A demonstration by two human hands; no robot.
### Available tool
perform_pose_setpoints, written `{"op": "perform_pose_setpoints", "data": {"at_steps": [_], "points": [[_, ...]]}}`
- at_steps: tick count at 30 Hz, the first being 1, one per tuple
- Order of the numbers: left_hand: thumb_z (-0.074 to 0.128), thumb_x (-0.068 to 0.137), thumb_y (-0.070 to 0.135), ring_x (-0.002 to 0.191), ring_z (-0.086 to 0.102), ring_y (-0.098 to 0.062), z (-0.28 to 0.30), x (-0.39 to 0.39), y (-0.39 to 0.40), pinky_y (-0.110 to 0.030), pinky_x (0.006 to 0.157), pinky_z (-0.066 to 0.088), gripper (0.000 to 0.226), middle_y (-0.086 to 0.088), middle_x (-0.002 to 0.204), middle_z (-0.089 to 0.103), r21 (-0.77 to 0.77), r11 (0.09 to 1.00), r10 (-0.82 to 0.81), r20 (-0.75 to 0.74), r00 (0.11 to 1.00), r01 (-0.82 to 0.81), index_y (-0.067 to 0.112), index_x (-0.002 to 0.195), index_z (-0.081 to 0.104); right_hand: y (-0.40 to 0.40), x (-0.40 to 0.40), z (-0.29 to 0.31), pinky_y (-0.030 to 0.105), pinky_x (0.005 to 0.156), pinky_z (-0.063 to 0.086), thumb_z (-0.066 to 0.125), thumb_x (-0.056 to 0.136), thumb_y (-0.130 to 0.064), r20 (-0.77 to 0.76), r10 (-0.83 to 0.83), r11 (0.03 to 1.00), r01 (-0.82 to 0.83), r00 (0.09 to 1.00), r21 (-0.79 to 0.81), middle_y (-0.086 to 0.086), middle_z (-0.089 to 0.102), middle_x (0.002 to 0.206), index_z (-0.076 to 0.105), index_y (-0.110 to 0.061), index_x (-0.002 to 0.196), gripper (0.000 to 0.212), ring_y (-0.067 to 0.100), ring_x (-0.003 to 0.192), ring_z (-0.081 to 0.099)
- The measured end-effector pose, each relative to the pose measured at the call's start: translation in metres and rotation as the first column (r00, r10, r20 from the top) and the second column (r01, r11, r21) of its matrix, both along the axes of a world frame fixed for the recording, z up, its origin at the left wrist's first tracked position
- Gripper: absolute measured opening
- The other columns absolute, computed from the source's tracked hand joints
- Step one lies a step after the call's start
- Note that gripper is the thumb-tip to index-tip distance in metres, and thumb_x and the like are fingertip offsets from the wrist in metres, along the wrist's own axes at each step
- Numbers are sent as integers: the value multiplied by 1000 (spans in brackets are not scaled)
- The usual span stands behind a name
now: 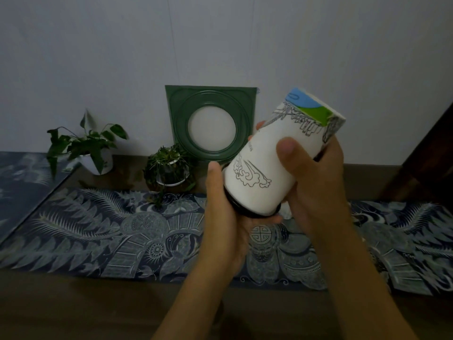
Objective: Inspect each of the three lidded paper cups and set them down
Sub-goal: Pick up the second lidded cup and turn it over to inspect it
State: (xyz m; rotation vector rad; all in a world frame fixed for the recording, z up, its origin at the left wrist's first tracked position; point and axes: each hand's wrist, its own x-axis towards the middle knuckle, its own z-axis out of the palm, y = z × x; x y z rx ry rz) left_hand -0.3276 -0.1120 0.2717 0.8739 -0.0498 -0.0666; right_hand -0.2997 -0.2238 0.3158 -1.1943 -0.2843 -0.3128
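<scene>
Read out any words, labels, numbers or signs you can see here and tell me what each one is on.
No text can be read for certain.
Paper cup, held tilted in both hands with its black lid down: a short line of small print near the left edge, too small and blurred to read; the rest is drawing.
Blue patterned cloth: a round emblem like a stylised character, ornamental, not readable as a word.
Green framed plaque: no lettering visible.
</scene>
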Motion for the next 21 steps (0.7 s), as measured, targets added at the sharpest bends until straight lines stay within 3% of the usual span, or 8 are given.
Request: {"op": "perform_pose_setpoints", "data": {"at_steps": [3,6,11,14,17,21], "points": [[36,94,65,91,77,-28,3,-2,-7,-33,54,60,52,-10,109,78,44,985,161,84,983,-165,31,111,72,6,-1,-3,48,83,59,80,63,-30,-10,-52,994,53,999,92,14,71,116,60,-15,118,60,30,105,71],[35,95,64,88,77,-27,4,-2,-7,-32,52,59,52,-11,108,78,54,979,195,75,978,-199,31,110,72,6,-1,-3,48,84,59,83,60,-30,-16,-48,994,49,999,100,12,71,116,61,-20,114,60,29,105,71],[34,97,67,80,72,-35,4,0,3,-28,46,56,68,-23,110,75,45,999,-6,-46,999,8,16,128,66,-5,-2,1,51,87,57,92,52,-45,26,87,996,-88,996,27,13,71,117,61,-19,116,75,33,109,68],[33,97,67,71,70,-34,6,2,9,-25,39,52,70,-24,100,74,-6,982,-189,-116,975,190,13,127,66,-9,-3,4,50,88,56,91,54,-46,43,164,986,-165,985,7,10,72,117,59,-14,122,82,34,110,68],[34,97,68,71,69,-36,5,4,14,-27,41,48,71,-25,101,73,-67,945,-327,-135,935,321,13,119,74,-10,-4,6,57,91,53,93,51,-48,17,174,985,-174,985,-9,21,65,125,48,-2,135,106,40,113,64],[38,93,70,76,73,-36,4,3,11,-29,46,58,71,-23,104,75,-103,957,-282,-97,954,272,14,122,71,-6,-6,6,60,89,54,92,52,-49,19,85,996,-85,996,-19,20,66,123,50,-5,133,100,39,111,66]]}}
